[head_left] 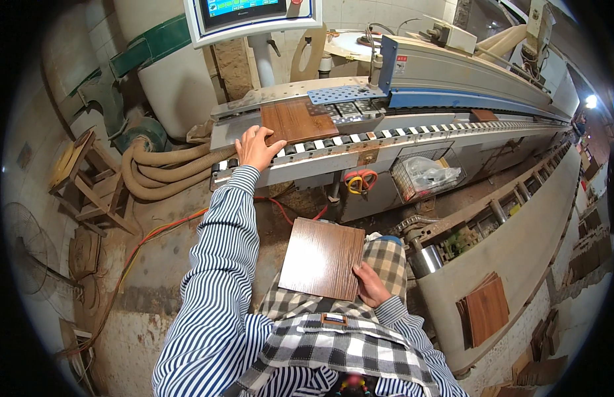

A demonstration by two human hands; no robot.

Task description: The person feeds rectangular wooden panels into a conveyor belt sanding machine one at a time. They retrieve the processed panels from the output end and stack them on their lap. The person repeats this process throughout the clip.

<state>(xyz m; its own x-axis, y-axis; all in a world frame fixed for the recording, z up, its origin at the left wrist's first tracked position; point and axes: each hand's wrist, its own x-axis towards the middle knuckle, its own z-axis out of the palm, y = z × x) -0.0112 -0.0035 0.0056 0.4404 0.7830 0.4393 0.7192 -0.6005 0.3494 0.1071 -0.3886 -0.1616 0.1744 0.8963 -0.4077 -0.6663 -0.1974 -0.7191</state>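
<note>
My left hand (257, 147) reaches to the machine's infeed, fingers spread, fingertips at the near left corner of a brown wood-grain board (293, 119) lying beside the white-and-black roller track (350, 141). A perforated blue plate (340, 94) is just behind that board. My right hand (369, 281), low at my lap, grips the right edge of a second, glossy brown board (320, 258) resting over my checked-covered legs.
A screen panel (241, 10) stands above, hoses (168, 159) and a wooden stool (98, 192) at left, with a fan (36, 251). Scissors (360, 178) and a wire basket (426, 182) hang on the machine. At right, a return conveyor (439, 337) carries stacked boards (485, 304).
</note>
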